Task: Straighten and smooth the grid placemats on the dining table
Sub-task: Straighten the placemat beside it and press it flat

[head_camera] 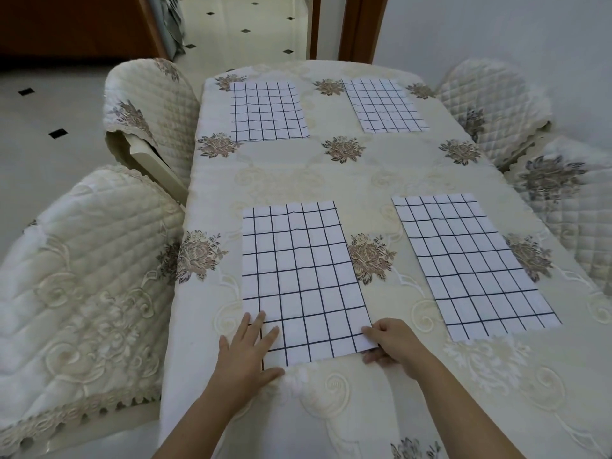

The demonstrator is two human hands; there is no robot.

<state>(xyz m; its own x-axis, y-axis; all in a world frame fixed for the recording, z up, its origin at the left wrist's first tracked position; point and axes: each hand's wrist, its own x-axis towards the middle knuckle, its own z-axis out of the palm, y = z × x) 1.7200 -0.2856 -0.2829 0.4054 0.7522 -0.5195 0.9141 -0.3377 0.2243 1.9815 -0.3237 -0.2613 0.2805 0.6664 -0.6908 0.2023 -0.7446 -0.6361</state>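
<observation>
Head view.

Count: four mats are lying on the table, two by two. All are white with a dark grid. The near-left mat [298, 279] is sitting at the near edge, directly ahead. The near-right mat [470, 263] is lying beside it, apart and skewed clockwise. The far-left mat [268, 111] and far-right mat [384, 106] are lying at the far end, well apart. Four chairs are standing round the table, all in quilted cream covers: chair A [76, 276] and chair B [149, 107] on the left, chair C [490, 104] and chair D [569, 200] on the right.

Surface and room: a cream cloth [298, 173] with brown flower motifs is covering the table. The floor [49, 160] is showing pale tiles with small black diamonds. A wooden door frame [361, 24] is standing beyond the far end, beside a white wall [496, 34].

Hands: the left hand [246, 352] is lying flat, fingers spread and straight, and is pressing the near-left corner of the near-left mat. The right hand [394, 346] is pinching that mat's near-right corner, thumb on top and fingers curled beneath. Faint ripples are showing across the mat's far half.
</observation>
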